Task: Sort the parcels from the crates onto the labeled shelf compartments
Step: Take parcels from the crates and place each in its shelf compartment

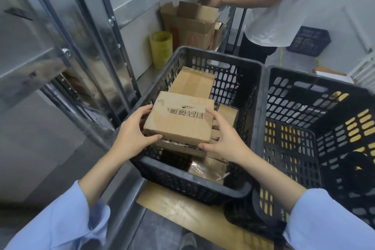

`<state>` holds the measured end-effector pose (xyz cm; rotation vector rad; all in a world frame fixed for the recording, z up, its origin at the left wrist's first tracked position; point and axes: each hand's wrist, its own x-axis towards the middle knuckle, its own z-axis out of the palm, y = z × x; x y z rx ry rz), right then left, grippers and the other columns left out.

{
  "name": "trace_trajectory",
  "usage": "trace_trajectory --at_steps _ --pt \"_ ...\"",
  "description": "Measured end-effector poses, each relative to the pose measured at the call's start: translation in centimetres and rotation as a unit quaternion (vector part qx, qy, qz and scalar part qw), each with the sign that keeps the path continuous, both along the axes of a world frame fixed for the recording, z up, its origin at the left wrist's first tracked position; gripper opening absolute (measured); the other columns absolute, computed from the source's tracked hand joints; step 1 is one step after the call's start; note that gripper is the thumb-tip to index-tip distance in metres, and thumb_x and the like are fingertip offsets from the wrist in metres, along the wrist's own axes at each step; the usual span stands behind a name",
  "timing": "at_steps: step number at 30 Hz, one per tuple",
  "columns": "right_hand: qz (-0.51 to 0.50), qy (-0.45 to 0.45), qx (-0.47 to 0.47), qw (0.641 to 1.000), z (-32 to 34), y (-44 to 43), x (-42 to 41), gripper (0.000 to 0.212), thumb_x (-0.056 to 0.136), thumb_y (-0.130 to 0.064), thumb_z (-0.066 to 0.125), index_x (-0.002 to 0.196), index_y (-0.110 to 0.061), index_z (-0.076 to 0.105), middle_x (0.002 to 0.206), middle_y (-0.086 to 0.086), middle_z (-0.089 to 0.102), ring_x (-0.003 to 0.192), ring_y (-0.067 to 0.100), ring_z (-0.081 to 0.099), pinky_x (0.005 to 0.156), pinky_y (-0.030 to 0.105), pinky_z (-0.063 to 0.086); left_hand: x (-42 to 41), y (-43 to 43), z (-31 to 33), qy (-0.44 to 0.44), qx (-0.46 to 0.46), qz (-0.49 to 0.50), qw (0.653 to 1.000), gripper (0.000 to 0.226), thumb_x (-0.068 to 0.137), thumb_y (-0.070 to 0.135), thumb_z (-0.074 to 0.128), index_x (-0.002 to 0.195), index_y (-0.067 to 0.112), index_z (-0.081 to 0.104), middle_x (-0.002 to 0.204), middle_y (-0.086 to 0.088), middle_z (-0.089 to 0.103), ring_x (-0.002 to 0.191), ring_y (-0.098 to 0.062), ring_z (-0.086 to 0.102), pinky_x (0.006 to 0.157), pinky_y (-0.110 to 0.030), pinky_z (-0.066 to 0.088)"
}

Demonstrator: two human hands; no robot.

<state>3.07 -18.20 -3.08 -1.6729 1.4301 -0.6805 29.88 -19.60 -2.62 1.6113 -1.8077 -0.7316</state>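
A flat cardboard parcel [180,119] with dark printed characters sits over the left black crate [203,186]. My left hand [134,132] grips its left edge, thumb on the near corner. My right hand [223,140] grips its right edge, with the thumb at the near right corner. Beneath and behind it lie other parcels, one plain brown box [192,81] at the crate's far side and a wrapped one [209,168] near the front. The metal shelf unit [60,57] stands to the left.
A second black crate [316,128] stands to the right, holding only something dark at its near corner. Another person in a white shirt [272,6] handles cardboard at the far end. An open carton [190,24] and a yellow tape roll [161,48] sit on the low shelf.
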Motion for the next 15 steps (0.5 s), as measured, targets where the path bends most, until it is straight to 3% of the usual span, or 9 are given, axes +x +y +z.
trace_trajectory --at_steps 1,4,7,10,11,13,15 --pt "0.0 -0.014 -0.002 1.0 0.4 0.1 -0.3 0.106 0.072 -0.016 0.086 0.154 -0.029 0.02 0.155 -0.003 0.031 0.137 0.016 0.038 0.108 0.039 0.044 -0.3 0.3 0.3 0.006 -0.011 0.004 1.0 0.09 0.067 0.018 0.089 0.144 0.021 0.043 0.134 0.01 0.051 0.117 -0.004 0.047 0.1 -0.025 0.041" --pt "-0.002 -0.053 -0.018 0.998 1.9 0.4 -1.1 0.113 0.071 -0.014 0.087 0.155 -0.028 0.014 0.153 -0.007 0.028 0.135 0.006 0.033 0.092 0.007 0.04 -1.2 1.5 1.3 0.021 -0.026 0.009 0.999 0.095 0.068 0.019 0.088 0.148 0.02 0.037 0.136 0.008 0.045 0.121 -0.006 0.044 0.104 -0.032 0.043" --pt "-0.014 -0.075 -0.056 0.996 3.2 0.7 -1.8 0.117 0.068 -0.018 0.089 0.155 -0.029 0.012 0.151 -0.003 0.033 0.134 0.006 0.035 0.099 0.01 0.034 -2.2 3.4 2.9 0.063 -0.008 0.023 0.998 0.104 0.068 0.018 0.088 0.153 0.02 0.028 0.135 0.003 0.04 0.12 -0.009 0.044 0.098 -0.034 0.048" --pt "-0.016 -0.093 -0.076 0.993 4.8 1.4 -2.1 0.113 0.071 -0.014 0.087 0.156 -0.024 0.013 0.146 0.0 0.035 0.127 0.007 0.04 0.09 -0.002 0.033 -3.2 5.7 4.5 0.085 -0.023 0.055 0.995 0.105 0.069 0.018 0.088 0.154 0.018 0.026 0.131 0.002 0.036 0.118 -0.009 0.043 0.095 -0.032 0.048" --pt "-0.009 -0.095 -0.082 0.992 5.2 1.6 -2.2 0.111 0.073 -0.015 0.086 0.156 -0.023 0.013 0.146 0.002 0.035 0.128 0.009 0.041 0.094 0.001 0.034 -3.4 6.6 5.0 0.083 -0.03 0.067 0.994 0.104 0.069 0.019 0.087 0.153 0.018 0.027 0.13 0.001 0.035 0.118 -0.008 0.042 0.097 -0.029 0.045" --pt "0.014 -0.107 -0.088 0.99 6.5 2.3 -2.3 0.107 0.076 -0.019 0.084 0.157 -0.025 0.014 0.144 0.001 0.034 0.126 0.009 0.042 0.107 0.019 0.036 -3.9 8.5 6.1 0.075 -0.048 0.09 0.992 0.096 0.072 0.02 0.086 0.151 0.021 0.032 0.128 0.0 0.037 0.118 -0.007 0.041 0.1 -0.021 0.036" --pt "0.042 -0.108 -0.091 0.989 7.6 3.3 -2.3 0.097 0.081 -0.022 0.08 0.156 -0.028 0.018 0.137 -0.003 0.033 0.117 0.004 0.042 0.105 0.026 0.034 -4.4 10.8 7.1 0.076 -0.072 0.118 0.987 0.087 0.073 0.022 0.085 0.147 0.026 0.037 0.126 0.002 0.039 0.115 -0.006 0.043 0.099 -0.018 0.033"
